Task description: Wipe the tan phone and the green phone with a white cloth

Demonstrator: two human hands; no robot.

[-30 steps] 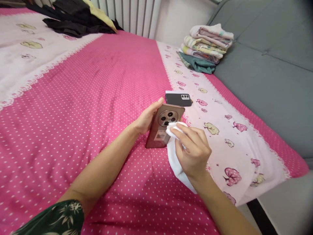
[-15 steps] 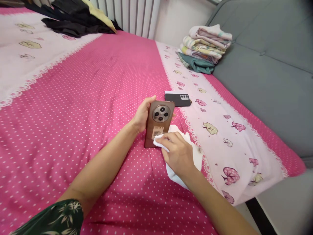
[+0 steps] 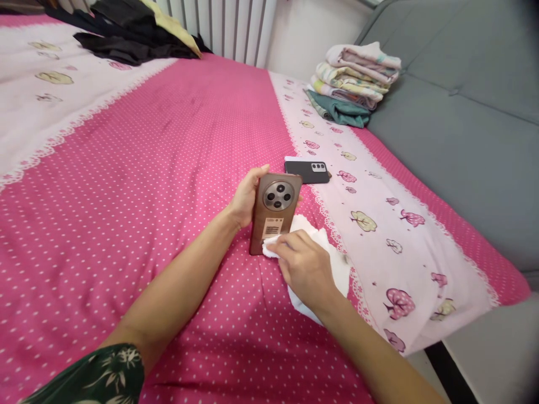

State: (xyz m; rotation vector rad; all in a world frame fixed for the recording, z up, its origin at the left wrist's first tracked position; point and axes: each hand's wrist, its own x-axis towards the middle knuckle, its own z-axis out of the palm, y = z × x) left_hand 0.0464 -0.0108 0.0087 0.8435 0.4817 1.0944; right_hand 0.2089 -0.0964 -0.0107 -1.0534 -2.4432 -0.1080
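My left hand [image 3: 245, 197] is wrapped round the left edge of a brown smartphone [image 3: 281, 216], holding it upright with its back towards me. A round camera ring and a printed label show on that back. In my right hand [image 3: 306, 266] is a bunched part of a white cloth [image 3: 339, 269], pressed against the lower back of the phone below the label. The rest of the cloth spreads under and beyond my right hand on the bed. The phone's screen side is hidden.
Behind the phone, a dark phone [image 3: 306, 171] lies face down on the pink bedspread [image 3: 189, 129]. Folded clothes [image 3: 353, 84] are stacked by the grey headboard [image 3: 458, 112]. Black garments [image 3: 130, 42] lie at the far left, near a white radiator [image 3: 227, 28].
My right hand and the pinched cloth have shifted very slightly down on the phone's back, showing more of the label. My left hand holds the phone as before.
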